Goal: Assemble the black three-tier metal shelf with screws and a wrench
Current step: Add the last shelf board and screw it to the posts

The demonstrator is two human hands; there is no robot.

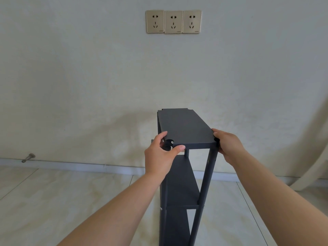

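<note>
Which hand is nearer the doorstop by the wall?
Left. The left hand grips the shelf's near-left corner, on the doorstop's side; the right hand holds the near-right corner, farther away.

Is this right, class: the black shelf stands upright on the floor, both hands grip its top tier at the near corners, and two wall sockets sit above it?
Not quite. The head view shows three wall sockets in a row, not two. The rest holds: the black shelf stands upright on the floor, and the left hand and right hand grip the near corners of its top tier.
</note>
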